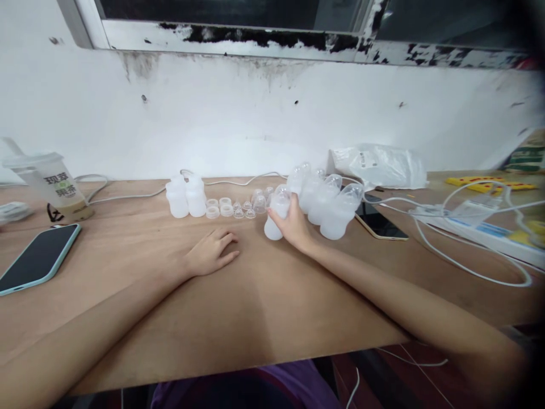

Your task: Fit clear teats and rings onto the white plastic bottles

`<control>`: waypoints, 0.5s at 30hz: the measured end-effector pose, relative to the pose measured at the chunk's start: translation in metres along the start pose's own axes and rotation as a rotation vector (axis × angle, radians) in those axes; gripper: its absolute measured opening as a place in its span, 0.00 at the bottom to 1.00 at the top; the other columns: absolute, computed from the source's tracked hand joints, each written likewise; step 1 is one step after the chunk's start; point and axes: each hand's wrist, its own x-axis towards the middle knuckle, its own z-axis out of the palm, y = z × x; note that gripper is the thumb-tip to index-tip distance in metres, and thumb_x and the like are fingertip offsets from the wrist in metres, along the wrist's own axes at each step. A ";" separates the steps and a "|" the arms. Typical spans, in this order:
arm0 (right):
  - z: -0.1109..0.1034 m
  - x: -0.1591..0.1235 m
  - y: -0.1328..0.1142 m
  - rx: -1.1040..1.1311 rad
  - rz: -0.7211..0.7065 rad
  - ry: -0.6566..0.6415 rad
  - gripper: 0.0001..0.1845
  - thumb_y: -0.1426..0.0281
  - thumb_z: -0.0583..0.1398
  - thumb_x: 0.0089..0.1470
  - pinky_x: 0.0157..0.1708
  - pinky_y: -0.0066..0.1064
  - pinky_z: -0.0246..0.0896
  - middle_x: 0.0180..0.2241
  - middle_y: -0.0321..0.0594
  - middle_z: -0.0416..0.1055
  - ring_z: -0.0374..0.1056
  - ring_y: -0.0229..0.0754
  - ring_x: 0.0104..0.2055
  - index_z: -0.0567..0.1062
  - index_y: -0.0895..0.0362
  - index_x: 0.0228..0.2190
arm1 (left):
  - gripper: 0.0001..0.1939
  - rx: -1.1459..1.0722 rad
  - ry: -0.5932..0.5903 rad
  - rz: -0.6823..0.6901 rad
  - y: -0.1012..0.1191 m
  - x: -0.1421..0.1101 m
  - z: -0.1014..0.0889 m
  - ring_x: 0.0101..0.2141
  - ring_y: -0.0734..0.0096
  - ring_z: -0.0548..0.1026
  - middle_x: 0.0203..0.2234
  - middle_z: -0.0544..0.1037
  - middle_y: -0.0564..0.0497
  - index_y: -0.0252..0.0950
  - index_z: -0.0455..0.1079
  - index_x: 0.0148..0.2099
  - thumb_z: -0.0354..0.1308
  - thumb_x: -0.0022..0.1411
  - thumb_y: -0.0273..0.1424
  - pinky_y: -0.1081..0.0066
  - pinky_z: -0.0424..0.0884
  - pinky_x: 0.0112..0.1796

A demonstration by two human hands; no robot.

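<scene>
"What's the backdrop?"

"A scuffed white wall (pixel 238 113), with a brown desk (pixel 255 318) running along in front of it."

"And on the desk?"

"I'll place everything from the held bottle (pixel 273 229). A crumpled plastic bag (pixel 383 165) lies behind it, to the right. Domed bottles (pixel 335 218) cluster just to its right; undomed bottles (pixel 196 197) stand well apart to its left."

"The hands?"

"The right hand (pixel 293 221) is wrapped around that bottle. The left hand (pixel 213 251) rests on the desk to the bottle's left, part open, with nothing in it."

"Is the bottle's base touching down?"

"I can't tell; it's roughly upright."

"How would it handle?"

"Light, I'd guess, smooth enough to slip, the frosted body giving slightly. Grip the body; the clear dome (pixel 281 191) looks thin and might pop loose."

"Smaller bits?"

"All left of the bottle: loose domes (pixel 259 202) nearest, pale rings (pixel 226 211) farthest, tiny clear teats (pixel 250 213) between."
</scene>
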 end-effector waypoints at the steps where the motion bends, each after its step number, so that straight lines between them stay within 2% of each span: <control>1: 0.001 0.002 0.006 0.000 0.013 0.055 0.26 0.62 0.56 0.44 0.45 0.44 0.54 0.43 0.49 0.62 0.59 0.50 0.47 0.56 0.59 0.44 | 0.14 0.002 -0.003 0.005 0.000 0.000 0.000 0.42 0.64 0.65 0.42 0.65 0.46 0.36 0.60 0.44 0.43 0.59 0.38 0.63 0.63 0.44; 6: 0.004 0.016 0.037 -0.021 -0.005 0.257 0.33 0.66 0.57 0.42 0.53 0.42 0.45 0.50 0.52 0.54 0.50 0.47 0.55 0.50 0.61 0.49 | 0.14 0.000 -0.006 0.029 -0.002 0.000 0.000 0.43 0.64 0.64 0.43 0.64 0.46 0.36 0.60 0.44 0.43 0.60 0.38 0.63 0.62 0.45; 10: 0.001 0.027 0.053 -0.054 0.011 0.280 0.36 0.68 0.57 0.41 0.55 0.42 0.42 0.53 0.53 0.50 0.47 0.47 0.56 0.47 0.62 0.50 | 0.14 0.007 -0.004 0.034 -0.003 0.000 0.001 0.43 0.64 0.65 0.43 0.64 0.46 0.35 0.60 0.44 0.43 0.60 0.37 0.63 0.62 0.45; 15: -0.001 0.030 0.061 -0.061 0.063 0.276 0.36 0.69 0.58 0.42 0.55 0.41 0.41 0.53 0.56 0.50 0.47 0.50 0.56 0.47 0.65 0.50 | 0.14 0.011 -0.003 0.035 -0.003 -0.001 0.002 0.42 0.64 0.65 0.43 0.65 0.46 0.36 0.60 0.44 0.43 0.60 0.37 0.63 0.63 0.44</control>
